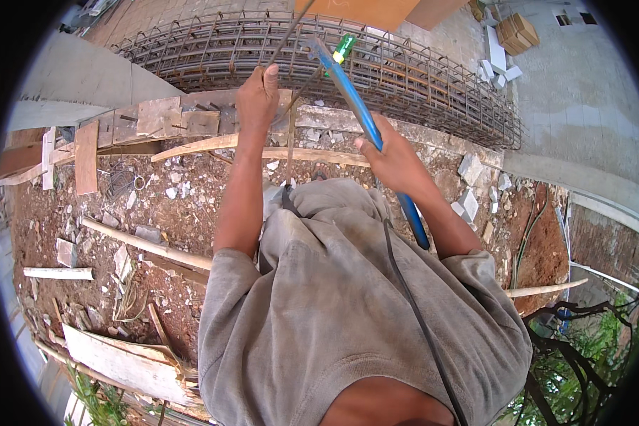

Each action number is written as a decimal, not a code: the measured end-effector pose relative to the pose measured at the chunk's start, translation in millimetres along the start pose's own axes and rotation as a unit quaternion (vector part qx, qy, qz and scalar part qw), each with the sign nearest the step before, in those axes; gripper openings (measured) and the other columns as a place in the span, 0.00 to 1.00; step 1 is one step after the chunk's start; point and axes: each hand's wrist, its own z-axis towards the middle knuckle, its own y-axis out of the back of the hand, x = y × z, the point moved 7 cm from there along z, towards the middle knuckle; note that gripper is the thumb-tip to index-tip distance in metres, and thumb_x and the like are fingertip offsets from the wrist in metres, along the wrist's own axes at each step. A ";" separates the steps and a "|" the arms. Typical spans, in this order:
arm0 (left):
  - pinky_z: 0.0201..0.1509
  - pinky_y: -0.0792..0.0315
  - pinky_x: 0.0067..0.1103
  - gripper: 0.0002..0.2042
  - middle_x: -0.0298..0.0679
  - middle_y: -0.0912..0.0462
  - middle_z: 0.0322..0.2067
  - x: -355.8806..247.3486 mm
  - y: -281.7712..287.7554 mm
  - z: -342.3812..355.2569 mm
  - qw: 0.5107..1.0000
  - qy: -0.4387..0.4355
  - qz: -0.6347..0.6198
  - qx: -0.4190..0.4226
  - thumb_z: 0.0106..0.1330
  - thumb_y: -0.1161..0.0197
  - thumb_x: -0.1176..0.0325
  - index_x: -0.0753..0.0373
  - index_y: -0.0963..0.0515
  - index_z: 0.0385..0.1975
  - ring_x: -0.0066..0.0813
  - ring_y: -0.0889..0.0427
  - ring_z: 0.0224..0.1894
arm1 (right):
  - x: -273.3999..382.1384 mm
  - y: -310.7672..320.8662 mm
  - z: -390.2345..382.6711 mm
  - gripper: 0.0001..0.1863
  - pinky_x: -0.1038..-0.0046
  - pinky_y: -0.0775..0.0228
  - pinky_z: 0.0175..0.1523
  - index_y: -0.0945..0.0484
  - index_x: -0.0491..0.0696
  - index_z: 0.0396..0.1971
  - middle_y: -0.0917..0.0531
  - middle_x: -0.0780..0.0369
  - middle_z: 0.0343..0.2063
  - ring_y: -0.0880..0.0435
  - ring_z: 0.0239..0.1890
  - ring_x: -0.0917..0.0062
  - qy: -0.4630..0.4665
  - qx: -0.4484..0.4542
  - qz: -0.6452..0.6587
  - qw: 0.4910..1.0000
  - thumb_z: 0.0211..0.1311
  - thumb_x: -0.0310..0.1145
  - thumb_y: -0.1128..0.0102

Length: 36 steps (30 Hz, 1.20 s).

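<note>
My left hand is closed around a thin steel rod, which slants up and to the right from the fist. My right hand grips a long blue tubular tool at about its middle. The tool has a grey metal head at its far end, and its lower end reaches down by my right forearm. A bright green and yellow piece shows beside the head; whether it is fixed to the tool I cannot tell. Both hands are raised in front of a long rebar cage.
Wooden boards edge the ground below the cage. Rubble, broken blocks and wooden poles litter the soil. A concrete wall stands at left, a cardboard box far right, and branches at lower right.
</note>
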 end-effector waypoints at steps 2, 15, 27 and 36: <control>0.34 0.29 0.43 0.30 0.51 0.20 0.23 -6.0 -7.3 9.8 0.990 -0.032 0.047 0.129 0.72 0.55 0.38 0.62 0.21 0.31 0.59 0.21 0.30 | -17.9 8.5 -12.0 0.26 0.64 0.33 0.26 0.34 0.43 0.61 0.26 0.61 0.20 0.26 0.17 0.71 -0.001 0.024 0.020 1.000 0.68 0.39 0.42; 0.46 0.25 0.38 0.27 0.48 0.16 0.36 67.0 -119.2 12.7 0.872 -0.190 0.165 0.421 0.65 0.41 0.38 0.58 0.17 0.45 0.48 0.17 0.42 | -106.0 -127.6 -27.4 0.12 0.83 0.47 0.16 0.29 0.50 0.49 0.32 0.71 0.20 0.37 0.14 0.90 -0.344 0.163 0.517 0.766 0.69 0.33 0.41; 0.67 0.35 0.40 0.43 0.51 0.24 0.59 178.1 -114.7 54.9 0.798 0.069 0.377 0.465 0.69 0.78 0.31 0.58 0.24 0.60 0.51 0.26 0.63 | -81.9 -105.0 22.6 0.04 0.85 0.39 0.15 0.34 0.45 0.36 0.29 0.70 0.18 0.31 0.15 0.91 -0.409 0.215 0.551 0.695 0.71 0.27 0.50; 0.68 0.36 0.39 0.38 0.48 0.27 0.62 184.5 -118.0 38.1 0.794 0.025 0.322 0.515 0.72 0.73 0.36 0.57 0.28 0.63 0.45 0.30 0.66 | -63.2 -103.1 51.8 0.08 0.81 0.39 0.11 0.26 0.42 0.23 0.27 0.67 0.14 0.31 0.11 0.86 -0.431 0.204 0.281 0.833 0.61 0.25 0.43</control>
